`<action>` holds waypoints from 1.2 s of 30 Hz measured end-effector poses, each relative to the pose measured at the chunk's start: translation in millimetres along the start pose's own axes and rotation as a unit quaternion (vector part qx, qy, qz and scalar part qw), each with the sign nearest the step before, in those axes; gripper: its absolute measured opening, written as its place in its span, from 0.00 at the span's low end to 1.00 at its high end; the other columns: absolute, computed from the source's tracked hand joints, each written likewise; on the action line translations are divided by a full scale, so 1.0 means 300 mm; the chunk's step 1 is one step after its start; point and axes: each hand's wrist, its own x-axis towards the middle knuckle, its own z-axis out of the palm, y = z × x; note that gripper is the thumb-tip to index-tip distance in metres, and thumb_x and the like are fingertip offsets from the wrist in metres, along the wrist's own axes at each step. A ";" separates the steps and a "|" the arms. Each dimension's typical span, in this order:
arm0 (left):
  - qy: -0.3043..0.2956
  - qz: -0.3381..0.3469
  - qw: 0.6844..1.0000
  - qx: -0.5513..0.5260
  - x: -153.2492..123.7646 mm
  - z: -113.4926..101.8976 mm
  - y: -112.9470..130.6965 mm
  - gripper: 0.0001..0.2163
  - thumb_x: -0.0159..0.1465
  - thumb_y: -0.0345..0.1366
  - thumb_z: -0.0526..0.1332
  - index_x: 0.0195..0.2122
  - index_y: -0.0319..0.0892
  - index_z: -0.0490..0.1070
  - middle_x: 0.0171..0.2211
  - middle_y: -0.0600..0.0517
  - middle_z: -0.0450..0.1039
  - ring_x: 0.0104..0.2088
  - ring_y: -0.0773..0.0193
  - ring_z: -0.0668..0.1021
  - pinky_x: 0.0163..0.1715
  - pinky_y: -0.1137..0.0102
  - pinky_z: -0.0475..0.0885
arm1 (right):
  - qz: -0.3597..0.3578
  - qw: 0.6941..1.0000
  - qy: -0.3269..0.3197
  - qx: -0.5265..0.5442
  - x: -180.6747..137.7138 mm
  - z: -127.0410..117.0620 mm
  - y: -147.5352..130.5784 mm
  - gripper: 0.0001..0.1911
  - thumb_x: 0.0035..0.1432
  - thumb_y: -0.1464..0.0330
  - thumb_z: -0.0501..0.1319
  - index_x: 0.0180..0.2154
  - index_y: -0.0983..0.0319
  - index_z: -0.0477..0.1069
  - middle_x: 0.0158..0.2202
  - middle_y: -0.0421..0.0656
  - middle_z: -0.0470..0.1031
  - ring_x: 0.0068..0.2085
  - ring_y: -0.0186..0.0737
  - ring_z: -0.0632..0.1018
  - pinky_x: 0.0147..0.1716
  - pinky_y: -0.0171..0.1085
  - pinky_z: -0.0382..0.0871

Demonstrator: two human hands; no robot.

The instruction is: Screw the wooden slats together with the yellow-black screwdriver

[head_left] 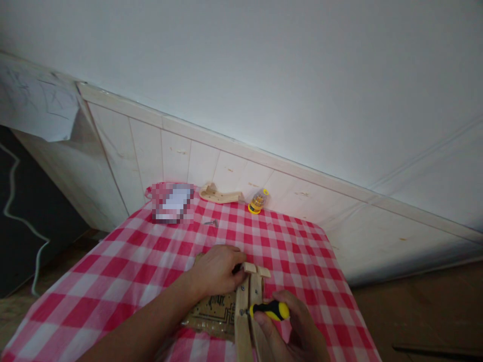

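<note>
Gripping a yellow-and-black screwdriver (272,310), the right hand (296,329) holds it across the paired wooden strips (242,334), facing a screw (242,312). The left hand (216,270) grasps their far end, presumably for steadiness.

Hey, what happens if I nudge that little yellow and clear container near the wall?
The container may tip if pushed high, looking taller than wide. Once over, its rounded base could roll. Its clear shell suggests lightweight plastic.
</note>
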 end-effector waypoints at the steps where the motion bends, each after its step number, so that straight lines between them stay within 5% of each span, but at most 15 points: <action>1: 0.000 0.001 1.000 0.000 0.001 0.000 0.000 0.08 0.64 0.39 0.57 0.31 0.43 0.71 0.32 0.50 0.76 0.34 0.59 0.78 0.30 0.69 0.63 | 0.003 1.000 0.001 0.001 -0.001 0.001 0.000 0.13 0.56 0.56 0.69 0.39 0.56 0.78 0.31 0.42 0.82 0.30 0.42 0.84 0.31 0.34 0.80; 18: -0.012 -0.006 1.000 -0.002 0.001 -0.004 0.003 0.07 0.64 0.38 0.57 0.32 0.43 0.72 0.33 0.50 0.77 0.35 0.59 0.78 0.32 0.69 0.65 | 0.074 0.996 0.026 0.047 -0.015 0.005 0.022 0.15 0.53 0.56 0.71 0.39 0.57 0.79 0.34 0.43 0.82 0.34 0.44 0.83 0.35 0.38 0.81; 36: -0.016 -0.029 0.999 0.007 0.001 -0.005 0.000 0.08 0.64 0.41 0.58 0.33 0.43 0.73 0.34 0.48 0.77 0.37 0.56 0.79 0.29 0.69 0.65 | 0.113 0.990 -0.067 0.054 0.091 0.002 0.027 0.19 0.54 0.62 0.71 0.49 0.57 0.80 0.42 0.47 0.86 0.41 0.50 0.86 0.44 0.44 0.83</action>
